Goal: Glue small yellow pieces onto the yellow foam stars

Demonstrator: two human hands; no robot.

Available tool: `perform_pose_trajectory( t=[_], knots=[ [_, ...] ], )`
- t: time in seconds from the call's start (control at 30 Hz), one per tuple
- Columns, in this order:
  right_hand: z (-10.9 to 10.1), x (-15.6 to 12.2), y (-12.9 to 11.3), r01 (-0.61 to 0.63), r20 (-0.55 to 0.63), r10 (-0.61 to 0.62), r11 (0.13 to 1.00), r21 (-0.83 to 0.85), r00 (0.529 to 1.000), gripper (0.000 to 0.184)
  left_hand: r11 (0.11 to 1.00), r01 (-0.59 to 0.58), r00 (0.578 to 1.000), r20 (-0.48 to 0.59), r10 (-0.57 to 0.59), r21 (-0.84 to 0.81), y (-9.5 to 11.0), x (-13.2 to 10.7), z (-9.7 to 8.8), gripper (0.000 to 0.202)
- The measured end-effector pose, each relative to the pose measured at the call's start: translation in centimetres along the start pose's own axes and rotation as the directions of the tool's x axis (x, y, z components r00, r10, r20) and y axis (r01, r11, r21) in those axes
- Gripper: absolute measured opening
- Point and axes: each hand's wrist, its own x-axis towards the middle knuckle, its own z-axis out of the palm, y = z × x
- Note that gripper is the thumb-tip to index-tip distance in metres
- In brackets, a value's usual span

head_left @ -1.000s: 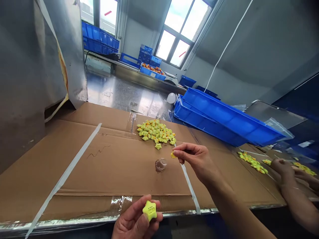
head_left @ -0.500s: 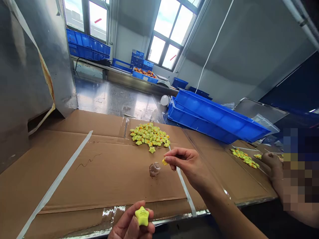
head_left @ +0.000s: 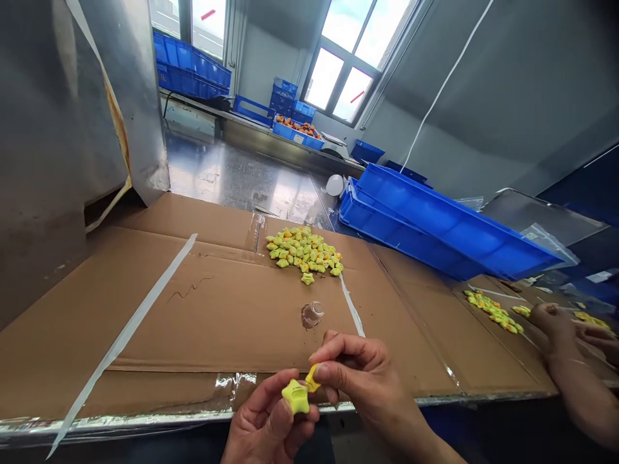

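My left hand (head_left: 268,422) pinches a yellow-green star-shaped piece (head_left: 296,397) between thumb and fingers, with a slot-like recess facing up. My right hand (head_left: 365,377) holds a small yellow piece (head_left: 313,379) between thumb and forefinger, right against the star's edge; its exact shape is partly hidden by the fingers. Beyond the hands a small clear cup (head_left: 313,314) with brownish stuff about it sits on the cardboard (head_left: 232,322). Behind it lies a heap of yellow-green star pieces (head_left: 302,248), some showing orange spots, and one single star (head_left: 307,278) lies just in front.
Stacked blue crates (head_left: 425,222) stand at the back right. A metal housing (head_left: 116,77) rises at the left. White tape strips (head_left: 140,322) cross the cardboard. At the right, a co-worker's hands (head_left: 556,322) are beside another pile of yellow pieces (head_left: 493,310).
My right hand has come down and left from beside the cup, bringing the small yellow piece to the star. My left hand still holds the star. The view has shifted slightly.
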Motion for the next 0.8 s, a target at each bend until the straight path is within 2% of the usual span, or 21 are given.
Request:
perform_pose_trajectory(
  t=[0.57, 0.8],
  knots=[
    [0.19, -0.19, 0.24, 0.135, 0.036, -0.131, 0.978, -0.156, 0.991, 0.003, 0.999, -0.028, 0.999, 0.018, 0.028, -0.025, -0.35, -0.06, 0.01, 0.034],
    [0.38, -0.38, 0.24, 0.136, 0.036, -0.131, 0.973, -0.187, 0.991, 0.003, 0.999, -0.036, 0.999, 0.005, 0.036, -0.023, -0.36, -0.16, 0.13, 0.035]
  ],
)
